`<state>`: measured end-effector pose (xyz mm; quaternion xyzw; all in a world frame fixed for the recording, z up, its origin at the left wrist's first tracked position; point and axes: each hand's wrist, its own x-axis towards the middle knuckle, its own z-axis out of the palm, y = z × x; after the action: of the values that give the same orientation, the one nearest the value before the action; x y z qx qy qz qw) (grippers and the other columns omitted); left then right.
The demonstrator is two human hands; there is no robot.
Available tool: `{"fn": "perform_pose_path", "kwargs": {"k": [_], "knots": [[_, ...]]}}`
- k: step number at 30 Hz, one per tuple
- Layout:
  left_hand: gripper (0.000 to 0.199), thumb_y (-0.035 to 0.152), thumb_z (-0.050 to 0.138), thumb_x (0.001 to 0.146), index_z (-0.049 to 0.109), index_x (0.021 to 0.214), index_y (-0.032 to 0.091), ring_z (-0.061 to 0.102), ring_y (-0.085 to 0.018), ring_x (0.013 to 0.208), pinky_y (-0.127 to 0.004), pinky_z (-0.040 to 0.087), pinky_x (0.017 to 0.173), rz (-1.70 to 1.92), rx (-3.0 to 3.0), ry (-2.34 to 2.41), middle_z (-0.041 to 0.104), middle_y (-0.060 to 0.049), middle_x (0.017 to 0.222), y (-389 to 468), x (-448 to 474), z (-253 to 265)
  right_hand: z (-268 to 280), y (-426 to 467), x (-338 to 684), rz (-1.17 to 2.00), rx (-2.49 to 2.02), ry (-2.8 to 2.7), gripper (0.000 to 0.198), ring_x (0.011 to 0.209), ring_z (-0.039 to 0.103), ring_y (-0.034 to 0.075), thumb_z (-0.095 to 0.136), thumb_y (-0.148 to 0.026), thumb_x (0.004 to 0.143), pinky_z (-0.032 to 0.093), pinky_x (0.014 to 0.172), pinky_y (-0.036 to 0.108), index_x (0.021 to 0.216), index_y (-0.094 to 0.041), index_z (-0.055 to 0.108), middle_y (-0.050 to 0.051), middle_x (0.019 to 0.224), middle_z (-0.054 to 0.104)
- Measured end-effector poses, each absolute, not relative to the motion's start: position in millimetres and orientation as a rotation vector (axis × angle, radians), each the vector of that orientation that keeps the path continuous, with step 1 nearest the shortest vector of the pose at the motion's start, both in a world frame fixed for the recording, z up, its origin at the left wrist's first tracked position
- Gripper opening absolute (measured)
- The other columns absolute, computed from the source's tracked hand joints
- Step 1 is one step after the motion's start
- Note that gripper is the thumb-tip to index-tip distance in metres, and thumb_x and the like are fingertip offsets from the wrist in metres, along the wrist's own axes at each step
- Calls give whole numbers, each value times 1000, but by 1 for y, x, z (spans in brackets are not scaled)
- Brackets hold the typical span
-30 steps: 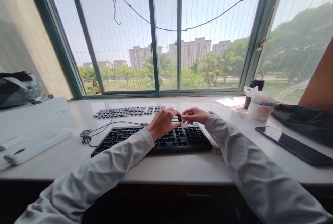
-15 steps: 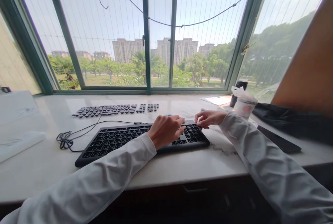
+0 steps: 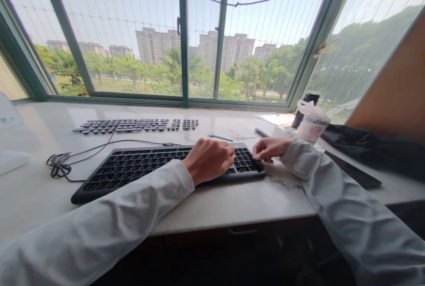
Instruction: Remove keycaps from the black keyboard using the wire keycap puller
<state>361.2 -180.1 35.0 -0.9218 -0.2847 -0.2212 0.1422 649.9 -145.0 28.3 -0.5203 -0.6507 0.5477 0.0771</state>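
A black keyboard frame (image 3: 133,168) with its keycaps off lies across the table, its rows of bare key sockets showing. My left hand (image 3: 210,160) is over its right half, fingers curled in; what they hold, if anything, is hidden. At the keyboard's right end, my right hand (image 3: 269,148) pinches a small dark piece (image 3: 257,165) whose kind I cannot make out, down against the number pad. The loose keycaps (image 3: 133,125) lie behind the keyboard, laid out in keyboard order.
A thin blue tool (image 3: 222,137) and a dark pen-like stick (image 3: 261,132) lie behind the keyboard. The coiled cable (image 3: 59,166) is at left. A bagged cup (image 3: 313,126), black cloth (image 3: 372,146) and a flat dark slab (image 3: 355,171) are at right. The window (image 3: 186,33) stands behind.
My left fingers have gone from spread to curled. My right hand stays at the keyboard's right end, with more of the dark piece showing. The view has tilted down, and the blue tool is now uncovered.
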Motion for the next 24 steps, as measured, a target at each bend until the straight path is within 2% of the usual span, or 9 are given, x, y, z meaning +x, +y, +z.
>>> {"fn": "perform_pose_path", "kwargs": {"k": [12,20,24], "knots": [[30,35,44,90,69,81,20,62,-17,65,-28,39,58,-622,-2684,-842,69,-6,79,-179,361,32,27,-144,649,1559,-1625,-1972,40,45,45,6,81,-47,62,34,41,19,72,-13,63,-6,51,49],[29,34,45,90,65,76,19,62,-17,62,-27,35,53,-643,-2672,-803,69,-4,76,-178,360,31,31,-146,645,1488,-1608,-2080,40,45,46,6,80,-48,63,36,42,20,72,-11,65,-5,49,51],[29,34,45,90,66,76,19,61,-17,62,-27,37,55,-641,-2679,-802,69,-4,75,-178,360,31,33,-148,642,1422,-1623,-2119,44,44,47,7,80,-50,62,38,42,21,76,-11,66,-4,49,53]]}}
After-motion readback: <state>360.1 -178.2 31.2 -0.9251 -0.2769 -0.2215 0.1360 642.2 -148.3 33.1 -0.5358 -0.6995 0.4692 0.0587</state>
